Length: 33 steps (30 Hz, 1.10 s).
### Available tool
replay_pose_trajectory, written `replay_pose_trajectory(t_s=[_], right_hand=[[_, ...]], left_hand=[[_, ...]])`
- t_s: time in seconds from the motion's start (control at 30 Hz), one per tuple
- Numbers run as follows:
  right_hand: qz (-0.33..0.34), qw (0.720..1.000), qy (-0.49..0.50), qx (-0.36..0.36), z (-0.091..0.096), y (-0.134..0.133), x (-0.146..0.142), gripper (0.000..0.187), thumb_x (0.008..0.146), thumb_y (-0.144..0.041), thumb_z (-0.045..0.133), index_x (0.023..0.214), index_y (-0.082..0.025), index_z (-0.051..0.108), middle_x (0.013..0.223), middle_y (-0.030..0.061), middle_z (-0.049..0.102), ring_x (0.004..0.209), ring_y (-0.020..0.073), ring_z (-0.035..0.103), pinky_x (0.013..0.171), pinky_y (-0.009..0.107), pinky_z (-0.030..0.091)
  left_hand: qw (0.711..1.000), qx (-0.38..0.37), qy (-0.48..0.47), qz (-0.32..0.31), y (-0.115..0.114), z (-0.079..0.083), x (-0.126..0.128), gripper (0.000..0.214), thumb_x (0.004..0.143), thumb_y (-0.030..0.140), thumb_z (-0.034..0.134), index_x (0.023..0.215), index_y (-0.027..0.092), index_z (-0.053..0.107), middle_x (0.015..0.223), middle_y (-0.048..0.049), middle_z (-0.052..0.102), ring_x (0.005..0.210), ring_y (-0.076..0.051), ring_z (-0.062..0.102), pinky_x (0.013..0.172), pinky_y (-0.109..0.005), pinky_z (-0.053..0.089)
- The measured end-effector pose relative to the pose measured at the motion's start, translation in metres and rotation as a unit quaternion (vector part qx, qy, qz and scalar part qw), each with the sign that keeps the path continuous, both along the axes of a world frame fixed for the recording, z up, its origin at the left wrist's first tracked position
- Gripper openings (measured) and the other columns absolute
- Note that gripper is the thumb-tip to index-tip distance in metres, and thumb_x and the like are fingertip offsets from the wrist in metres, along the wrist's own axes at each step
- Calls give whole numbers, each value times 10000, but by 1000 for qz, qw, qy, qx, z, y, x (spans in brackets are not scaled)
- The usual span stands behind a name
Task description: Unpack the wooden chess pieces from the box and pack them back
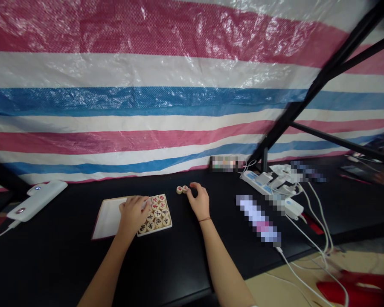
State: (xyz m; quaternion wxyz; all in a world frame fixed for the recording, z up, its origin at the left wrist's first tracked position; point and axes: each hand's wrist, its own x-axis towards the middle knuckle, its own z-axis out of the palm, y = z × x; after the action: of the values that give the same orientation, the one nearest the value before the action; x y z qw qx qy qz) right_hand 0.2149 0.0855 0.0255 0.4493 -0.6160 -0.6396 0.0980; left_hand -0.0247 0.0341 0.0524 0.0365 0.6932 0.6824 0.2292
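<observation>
A shallow white box holds rows of round xiangqi pieces, some marked in red and some in black. My left hand lies over the box's left side with its fingers bent together, covering some of the pieces. What its fingertips hold, if anything, is hidden. To the right of the box, two red-marked xiangqi pieces lie side by side on the black table. Right beside them is my right hand, thumb and forefinger curved and apart, its thumb tip close to the nearer piece.
An open lid lies left of the box. At the far left is a white device with a cable. A white power strip with plugs and cables stands at the right, near a blurred-out phone-like object. Striped sheeting hangs behind.
</observation>
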Motion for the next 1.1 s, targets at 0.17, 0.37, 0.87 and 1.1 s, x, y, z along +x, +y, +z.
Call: replay_pose_trajectory(t_s=[0.17,0.37,0.87,1.1], right_hand=[[126,988,45,-74,11,-21,-35,211,884,-357,470,924,-230,633,713,-5,688,616,149,634,635,230,464],[170,979,27,-109,12,-29,-55,178,885,-364,502,895,-246,635,680,-24,691,583,143,649,571,203,438],[218,974,19,56,15,-31,-58,270,800,-247,593,1067,-214,619,1046,59,682,984,209,605,889,347,466],[251,962,53,98,17,-35,-62,223,860,-253,575,1076,-226,620,1035,55,692,965,185,629,881,335,499]], left_hand=[[998,-8,59,3,4,3,15,340,900,348,431,800,198,720,856,-111,711,911,-300,539,798,-439,325],[997,-16,81,13,4,0,27,358,913,353,407,816,191,712,821,-116,713,892,-293,543,797,-437,319],[998,37,-53,19,2,7,31,203,871,372,519,963,243,646,938,-51,714,924,-249,615,846,-393,343],[972,28,-226,-60,2,6,30,278,852,441,505,942,231,664,825,-25,712,772,-196,645,740,-310,485]])
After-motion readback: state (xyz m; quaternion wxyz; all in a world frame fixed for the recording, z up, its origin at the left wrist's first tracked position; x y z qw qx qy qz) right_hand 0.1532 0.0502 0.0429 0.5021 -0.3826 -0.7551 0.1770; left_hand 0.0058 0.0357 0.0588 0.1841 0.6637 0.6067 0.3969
